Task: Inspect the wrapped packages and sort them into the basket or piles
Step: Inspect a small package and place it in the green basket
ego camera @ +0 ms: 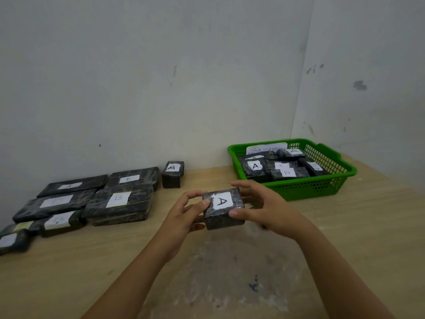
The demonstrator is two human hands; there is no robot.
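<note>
A small black wrapped package (224, 215) with a white label marked A is held above the table, near its middle. My left hand (184, 217) grips its left side, thumb on the top face. My right hand (264, 208) grips its right side, thumb on the front corner. A green basket (305, 187) stands at the back right and holds several black packages labelled A, plus a paper sign. At the left lies a pile of flat black packages (118, 203) labelled B. One small package marked A (172, 174) stands alone by the wall.
The wooden table (230, 272) has a worn pale patch in front of me. Walls close in behind and on the right. More small wrapped packages (13, 240) lie at the far left edge.
</note>
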